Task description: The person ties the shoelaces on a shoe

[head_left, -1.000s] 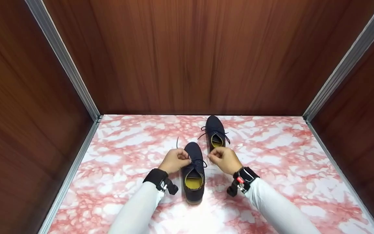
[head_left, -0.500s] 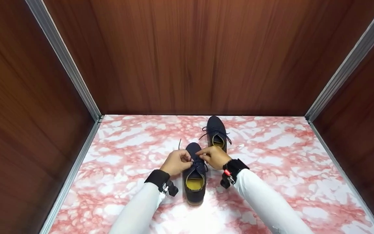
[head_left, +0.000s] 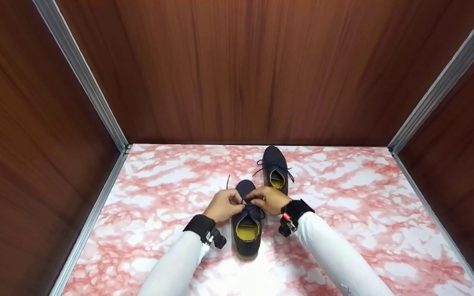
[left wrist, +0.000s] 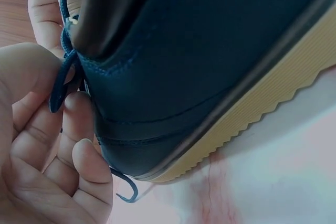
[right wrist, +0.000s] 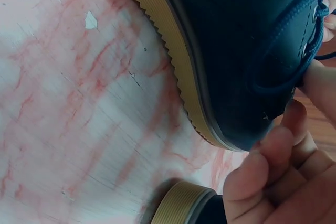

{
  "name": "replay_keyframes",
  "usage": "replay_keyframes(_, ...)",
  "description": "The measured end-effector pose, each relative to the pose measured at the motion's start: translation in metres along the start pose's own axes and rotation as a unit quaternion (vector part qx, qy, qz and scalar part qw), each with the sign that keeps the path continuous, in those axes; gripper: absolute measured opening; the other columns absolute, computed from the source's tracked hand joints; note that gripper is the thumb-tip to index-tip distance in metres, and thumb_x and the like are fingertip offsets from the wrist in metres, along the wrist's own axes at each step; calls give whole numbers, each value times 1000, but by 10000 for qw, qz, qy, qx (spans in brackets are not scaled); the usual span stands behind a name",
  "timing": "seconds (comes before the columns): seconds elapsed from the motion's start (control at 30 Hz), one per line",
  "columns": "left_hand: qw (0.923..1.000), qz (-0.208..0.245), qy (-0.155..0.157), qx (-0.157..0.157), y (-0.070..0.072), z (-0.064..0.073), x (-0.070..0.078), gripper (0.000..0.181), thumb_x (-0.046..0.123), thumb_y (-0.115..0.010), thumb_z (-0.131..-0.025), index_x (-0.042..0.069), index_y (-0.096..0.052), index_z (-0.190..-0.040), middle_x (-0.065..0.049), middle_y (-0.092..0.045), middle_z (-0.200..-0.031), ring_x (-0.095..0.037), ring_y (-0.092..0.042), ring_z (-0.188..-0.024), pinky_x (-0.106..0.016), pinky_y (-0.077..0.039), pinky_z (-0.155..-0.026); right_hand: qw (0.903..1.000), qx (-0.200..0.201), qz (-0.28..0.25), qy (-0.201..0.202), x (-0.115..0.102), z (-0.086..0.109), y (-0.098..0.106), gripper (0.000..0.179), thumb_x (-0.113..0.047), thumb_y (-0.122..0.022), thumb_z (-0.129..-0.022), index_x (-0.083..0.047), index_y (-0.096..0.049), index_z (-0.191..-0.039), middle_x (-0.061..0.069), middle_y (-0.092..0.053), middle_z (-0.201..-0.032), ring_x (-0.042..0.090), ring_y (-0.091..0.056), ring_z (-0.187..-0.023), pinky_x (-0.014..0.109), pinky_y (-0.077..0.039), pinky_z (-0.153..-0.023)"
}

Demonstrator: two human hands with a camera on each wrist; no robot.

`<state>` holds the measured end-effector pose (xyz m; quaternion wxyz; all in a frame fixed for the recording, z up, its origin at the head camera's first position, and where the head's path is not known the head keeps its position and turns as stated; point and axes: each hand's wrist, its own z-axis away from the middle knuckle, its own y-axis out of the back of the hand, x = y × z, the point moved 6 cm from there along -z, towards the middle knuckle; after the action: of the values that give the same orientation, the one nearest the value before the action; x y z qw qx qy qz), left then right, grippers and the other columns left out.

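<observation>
A dark navy lace-up shoe point(head_left: 247, 248) with a yellow lining stands upright on the floor, toe pointing away. My left hand point(head_left: 222, 205) is at its left side, thumb and forefinger pinching a loop of the blue shoelace point(left wrist: 62, 85) in the left wrist view. From the right my right hand point(head_left: 274, 200) reaches over the lacing, thumb and forefinger curled in at the lace by the knot. A wide lace loop point(right wrist: 281, 30) hangs along the shoe's side in the right wrist view. Fingers partly hide the knot. One lace end point(head_left: 228, 181) sticks out past the left hand.
A second navy shoe point(head_left: 274, 156), its laces tied in a bow, stands farther off to the right, its heel close to my right hand. Reddish wood panels point(head_left: 237, 74) enclose the red-and-white marbled floor point(head_left: 159, 185) at the back and sides, with metal strips along the corners.
My right hand has moved left from beside the shoe to the lacing, its fingertips now close to the left hand's. The left hand has stayed nearly in place, holding the lace.
</observation>
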<state>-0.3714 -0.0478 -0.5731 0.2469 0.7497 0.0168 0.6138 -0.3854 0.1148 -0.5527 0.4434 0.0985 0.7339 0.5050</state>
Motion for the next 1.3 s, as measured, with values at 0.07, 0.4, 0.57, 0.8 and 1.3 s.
replay_keyframes(0.07,10000,17,-1,-10,0,0,0,9,-2,-76,-86,-1,-67,-85,-16,-79,-95,-4,-66,-76,-14,-53,-71,10000,-70,1,-58,0,0,0,24,-9,-65,-101,-9,-77,-121,10,-78,-121,28,-73,-114,46,-57,-101)
replay_keyframes(0.4,9999,-29,-43,115,1,2,-2,11,-1,-77,-85,-1,-66,-83,-15,-79,-92,-4,-67,-76,-14,-53,-72,9988,-380,212,-243,-1,-3,-2,15,-12,-63,-102,-7,-76,-108,9,-80,-106,20,-71,-97,35,-57,-88)
replay_keyframes(0.57,9997,122,32,198,0,3,-5,11,-1,-77,-85,-2,-67,-83,-16,-79,-91,-6,-68,-75,-15,-54,-71,9974,-621,241,-285,-3,-6,-4,10,-11,-62,-102,-7,-70,-103,9,-76,-99,14,-63,-88,29,-51,-81)
replay_keyframes(0.8,9987,274,272,334,-1,6,-11,12,1,-79,-84,-3,-67,-84,-10,-76,-85,-4,-64,-72,-15,-53,-69,9963,-812,148,-235,-2,-9,-4,7,-9,-62,-100,-5,-67,-102,9,-73,-96,13,-60,-85,27,-48,-78)
replay_keyframes(1.3,9978,402,326,426,-1,6,-16,15,2,-79,-84,-3,-66,-83,-1,-67,-78,-6,-62,-72,-17,-52,-70,9914,-651,-1098,-283,6,-11,-6,10,-10,-59,-100,-3,-66,-97,11,-69,-92,6,-55,-85,20,-44,-79)
